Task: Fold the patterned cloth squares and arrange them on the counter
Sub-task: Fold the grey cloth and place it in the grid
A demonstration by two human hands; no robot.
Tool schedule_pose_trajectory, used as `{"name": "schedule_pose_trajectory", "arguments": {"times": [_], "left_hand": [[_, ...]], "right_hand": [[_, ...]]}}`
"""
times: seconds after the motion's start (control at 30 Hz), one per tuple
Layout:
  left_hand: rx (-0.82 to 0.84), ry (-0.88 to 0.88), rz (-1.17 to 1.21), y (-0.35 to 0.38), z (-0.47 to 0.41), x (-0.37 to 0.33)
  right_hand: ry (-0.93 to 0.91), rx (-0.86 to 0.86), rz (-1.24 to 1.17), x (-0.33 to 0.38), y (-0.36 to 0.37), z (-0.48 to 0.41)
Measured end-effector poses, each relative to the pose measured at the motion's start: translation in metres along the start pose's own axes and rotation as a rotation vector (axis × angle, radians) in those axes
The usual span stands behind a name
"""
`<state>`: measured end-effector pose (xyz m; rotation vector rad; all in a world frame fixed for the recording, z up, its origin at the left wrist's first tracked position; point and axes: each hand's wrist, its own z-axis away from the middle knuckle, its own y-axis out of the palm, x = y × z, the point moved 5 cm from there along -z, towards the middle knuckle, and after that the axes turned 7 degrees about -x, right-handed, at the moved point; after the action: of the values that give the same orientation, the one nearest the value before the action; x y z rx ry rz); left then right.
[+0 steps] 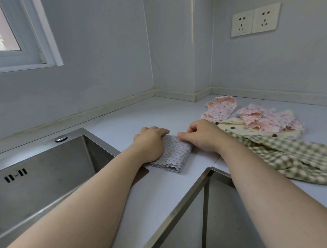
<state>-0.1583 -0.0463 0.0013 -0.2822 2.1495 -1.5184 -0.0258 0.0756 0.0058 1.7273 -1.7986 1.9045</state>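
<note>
One head-worn wide-angle view; forward and down, from close above the counter (pixel 120 120); toward its far corner

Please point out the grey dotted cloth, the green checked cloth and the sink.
grey dotted cloth (pixel 176 154): head view, middle of folded top.
green checked cloth (pixel 302 155): head view, fabric middle.
sink (pixel 47 168): head view, inner wall.

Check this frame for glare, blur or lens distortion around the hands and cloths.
Head view: soft, even light, with only faint shadows under the left hand and right hand. Head view: dull sheen on the sink, no harsh glare. Head view: wide-angle bending tilts the walls and counter edges. Head view: the grey dotted cloth is sharp; the checked cloth near the right edge looks slightly smeared.
</note>
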Motion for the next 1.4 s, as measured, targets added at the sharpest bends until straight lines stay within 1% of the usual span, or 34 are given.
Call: {"name": "schedule_pose_trajectory", "arguments": {"times": [0.17,0.33,0.4,0.5,0.63,0.7,0.77,0.83,0.93,1.03,1.1,1.17,1.23,1.4], "left_hand": [[0.007,-0.022,0.021,0.002,-0.001,0.001],[-0.052,-0.026,0.042,0.001,-0.003,0.004],[-0.052,-0.013,0.051,-0.001,-0.003,0.004],[-0.074,-0.015,0.139,-0.009,-0.002,0.003],[-0.206,-0.011,0.264,-0.032,-0.003,-0.003],[-0.261,-0.012,0.336,-0.044,-0.004,-0.006],[-0.294,-0.021,0.444,-0.054,-0.005,-0.007],[-0.314,-0.031,0.533,-0.063,-0.005,-0.006],[-0.309,-0.045,0.646,-0.070,-0.005,-0.001],[-0.241,-0.119,0.874,-0.070,-0.005,0.006],[-0.195,-0.175,0.979,-0.067,-0.006,0.009],[-0.167,-0.214,1.047,-0.065,-0.006,0.010],[-0.159,-0.229,1.065,-0.063,-0.007,0.012],[-0.161,-0.189,1.023,-0.065,-0.008,0.013]], "right_hand": [[-0.011,0.040,0.083,-0.003,0.003,0.000],[-0.051,0.115,0.004,0.001,0.006,0.001],[-0.061,0.119,-0.024,0.002,0.006,0.002],[-0.043,0.102,-0.082,-0.001,0.004,0.002],[-0.016,0.086,-0.249,0.002,-0.002,0.003],[-0.051,0.078,-0.403,0.010,-0.007,0.005],[-0.089,0.111,-0.552,0.018,-0.011,0.010],[-0.129,0.143,-0.598,0.023,-0.014,0.012],[-0.123,0.147,-0.703,0.024,-0.017,0.011],[-0.100,0.184,-0.836,0.027,-0.019,0.012],[-0.111,0.193,-0.878,0.029,-0.021,0.012],[-0.115,0.157,-0.892,0.029,-0.022,0.011],[-0.132,0.089,-0.873,0.030,-0.026,0.011],[-0.288,-0.190,-0.566,0.032,-0.033,0.012]]}}
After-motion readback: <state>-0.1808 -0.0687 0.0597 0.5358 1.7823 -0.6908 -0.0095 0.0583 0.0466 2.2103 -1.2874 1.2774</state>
